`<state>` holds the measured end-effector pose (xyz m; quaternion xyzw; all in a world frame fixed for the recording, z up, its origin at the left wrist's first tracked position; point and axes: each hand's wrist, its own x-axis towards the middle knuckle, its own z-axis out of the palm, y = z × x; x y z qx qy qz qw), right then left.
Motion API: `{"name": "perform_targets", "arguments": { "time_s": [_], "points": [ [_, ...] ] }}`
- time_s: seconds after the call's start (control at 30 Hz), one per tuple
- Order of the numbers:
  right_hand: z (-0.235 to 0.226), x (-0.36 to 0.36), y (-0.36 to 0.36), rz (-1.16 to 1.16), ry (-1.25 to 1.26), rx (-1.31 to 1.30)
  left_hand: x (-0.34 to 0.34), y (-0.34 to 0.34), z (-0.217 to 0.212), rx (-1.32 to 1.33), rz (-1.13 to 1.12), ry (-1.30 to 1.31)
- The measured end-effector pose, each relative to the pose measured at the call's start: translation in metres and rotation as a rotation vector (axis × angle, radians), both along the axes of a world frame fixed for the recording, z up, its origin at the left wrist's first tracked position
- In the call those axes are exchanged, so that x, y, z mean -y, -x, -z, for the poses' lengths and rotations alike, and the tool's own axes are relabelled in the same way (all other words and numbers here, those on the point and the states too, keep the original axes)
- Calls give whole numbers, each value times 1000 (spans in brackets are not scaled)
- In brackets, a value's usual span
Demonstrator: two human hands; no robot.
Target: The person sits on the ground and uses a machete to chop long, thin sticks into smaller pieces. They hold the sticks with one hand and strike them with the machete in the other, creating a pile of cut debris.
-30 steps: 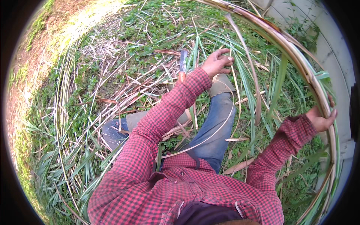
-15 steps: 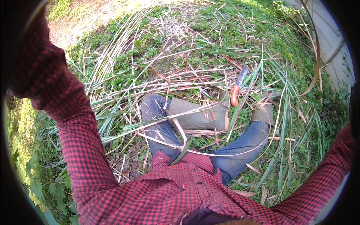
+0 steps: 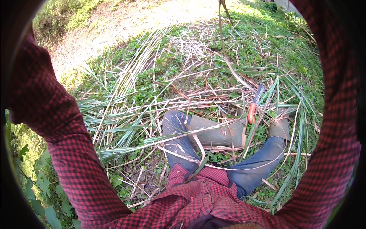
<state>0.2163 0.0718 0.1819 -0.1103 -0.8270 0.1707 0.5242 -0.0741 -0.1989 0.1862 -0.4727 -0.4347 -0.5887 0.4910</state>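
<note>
Both my arms are raised in red-and-black checked sleeves, the left sleeve (image 3: 70, 149) at the left rim and the right sleeve (image 3: 335, 126) at the right rim. Neither hand shows; each lies beyond the edge of the picture, so what they hold is hidden. A dry brown strip of leaf (image 3: 220, 26) hangs into view from the top edge, its upper end cut off. On the ground past my boots lies a knife with an orange handle (image 3: 251, 114) and a grey blade (image 3: 260, 94). Long leaf strips lie across my legs.
I sit on grass with bent legs in blue trousers (image 3: 253, 168) and grey-green boots (image 3: 217, 131). A bundle of long pale stalks (image 3: 133, 68) lies at the far left. Cut stems and green leaf blades (image 3: 122, 131) litter the ground. Leafy plants (image 3: 42, 183) grow at the left rim.
My right arm has swung up from the lower right, along the right rim. The view has shifted, so the ground and legs sit lower and further right. A brown leaf strip now hangs at the top.
</note>
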Motion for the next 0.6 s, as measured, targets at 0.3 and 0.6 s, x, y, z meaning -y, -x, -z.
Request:
{"name": "perform_targets", "arguments": {
  "time_s": [0.3, 0.6],
  "points": [
    [70, 52, 118, -250, -133, 492, 16, -86, 54, -9, 348, -396],
    [507, -64, -72, 524, 619, 600, 139, -59, 245, 858, 663, -522]
  ]
}}
